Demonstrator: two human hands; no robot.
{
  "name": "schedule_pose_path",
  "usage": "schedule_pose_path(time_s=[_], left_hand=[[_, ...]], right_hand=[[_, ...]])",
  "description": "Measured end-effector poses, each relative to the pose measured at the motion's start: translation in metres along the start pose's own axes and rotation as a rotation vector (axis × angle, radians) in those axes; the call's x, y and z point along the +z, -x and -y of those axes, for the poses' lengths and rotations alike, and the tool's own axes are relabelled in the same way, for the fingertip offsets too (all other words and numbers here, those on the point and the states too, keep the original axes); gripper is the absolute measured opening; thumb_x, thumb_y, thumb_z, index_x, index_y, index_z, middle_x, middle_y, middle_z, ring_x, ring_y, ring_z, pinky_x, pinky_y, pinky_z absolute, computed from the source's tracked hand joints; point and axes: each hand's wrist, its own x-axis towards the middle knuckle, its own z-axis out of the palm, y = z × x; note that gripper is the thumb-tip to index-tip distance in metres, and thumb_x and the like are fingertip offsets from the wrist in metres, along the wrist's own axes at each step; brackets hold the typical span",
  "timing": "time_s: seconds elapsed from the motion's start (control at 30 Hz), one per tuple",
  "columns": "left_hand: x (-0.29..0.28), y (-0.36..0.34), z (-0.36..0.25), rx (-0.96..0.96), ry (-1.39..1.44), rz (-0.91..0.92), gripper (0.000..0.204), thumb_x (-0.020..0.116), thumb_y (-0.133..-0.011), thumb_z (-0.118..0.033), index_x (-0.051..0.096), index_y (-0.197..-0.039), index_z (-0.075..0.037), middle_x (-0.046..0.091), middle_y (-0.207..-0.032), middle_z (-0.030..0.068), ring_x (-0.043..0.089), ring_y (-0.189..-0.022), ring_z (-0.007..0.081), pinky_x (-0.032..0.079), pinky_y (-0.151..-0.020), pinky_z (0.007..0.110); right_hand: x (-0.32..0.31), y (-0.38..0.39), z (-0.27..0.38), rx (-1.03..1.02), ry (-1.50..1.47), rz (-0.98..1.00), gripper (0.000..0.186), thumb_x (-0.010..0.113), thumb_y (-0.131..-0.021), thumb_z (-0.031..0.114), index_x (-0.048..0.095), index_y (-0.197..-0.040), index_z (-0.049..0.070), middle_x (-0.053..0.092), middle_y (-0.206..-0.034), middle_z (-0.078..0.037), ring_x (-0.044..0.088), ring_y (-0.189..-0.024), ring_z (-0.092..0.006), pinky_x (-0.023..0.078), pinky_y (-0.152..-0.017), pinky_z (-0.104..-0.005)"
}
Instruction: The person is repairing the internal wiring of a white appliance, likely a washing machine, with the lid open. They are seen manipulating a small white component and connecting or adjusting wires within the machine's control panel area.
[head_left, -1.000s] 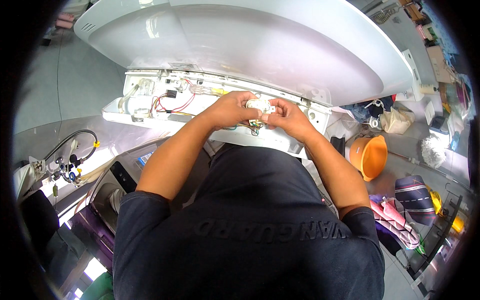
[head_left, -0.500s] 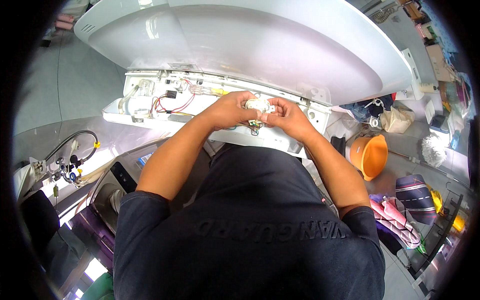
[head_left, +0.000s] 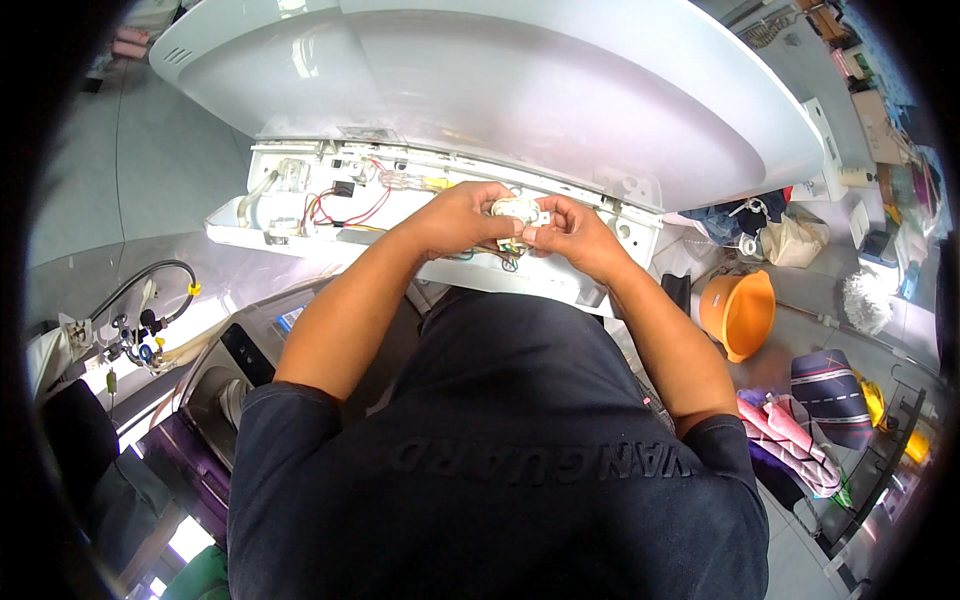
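Note:
Between my two hands is a small round whitish part (head_left: 515, 209) with thin wires at its lower side. My left hand (head_left: 462, 220) grips its left side, fingers curled behind and thumb in front. On the other side, my right hand (head_left: 572, 235) pinches it between thumb and fingers. Beneath them lies a long white open housing (head_left: 350, 245) of an appliance. Inside it, on the left, run red and black wires (head_left: 345, 212), and a yellow-wrapped connector (head_left: 437, 184) sits near my left hand. The fingertips behind the round part are partly hidden.
A large white lid (head_left: 480, 90) stands raised beyond the housing. To the left are a black hose with taps (head_left: 150, 345) and a grey appliance (head_left: 255, 345). An orange basin (head_left: 738, 315), folded cloths (head_left: 790, 440) and a white fluffy brush (head_left: 868, 302) lie at the right.
Both hands keep the round part in nearly the same place. Only very slight shifts of the arms show.

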Motion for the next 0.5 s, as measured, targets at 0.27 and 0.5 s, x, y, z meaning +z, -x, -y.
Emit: schedule_pose_path(time_s=[0.27,0.5], left_hand=[[-0.006,0.006,-0.003,-0.037,0.137,0.052,0.039,0.067,-0.096,-0.018,0.057,-0.129,0.000,0.068,-0.111,0.0074,0.067,-0.098,0.0121,0.057,-0.086,0.026],[-0.010,0.003,0.004,-0.024,0.168,0.044,0.042,0.067,-0.097,-0.020,0.057,-0.131,0.002,0.068,-0.111,0.0102,0.068,-0.093,0.0136,0.058,-0.081,0.025]], right_hand=[[-0.004,-0.004,-0.003,0.011,-0.010,0.028,0.046,0.077,-0.088,0.025,0.059,-0.122,0.001,0.069,-0.089,-0.002,0.063,-0.079,-0.0082,0.050,-0.074,-0.0229],[-0.004,-0.003,0.001,0.025,0.014,0.043,0.044,0.076,-0.090,0.024,0.059,-0.122,0.001,0.071,-0.095,-0.004,0.064,-0.084,-0.0086,0.052,-0.077,-0.0240]])
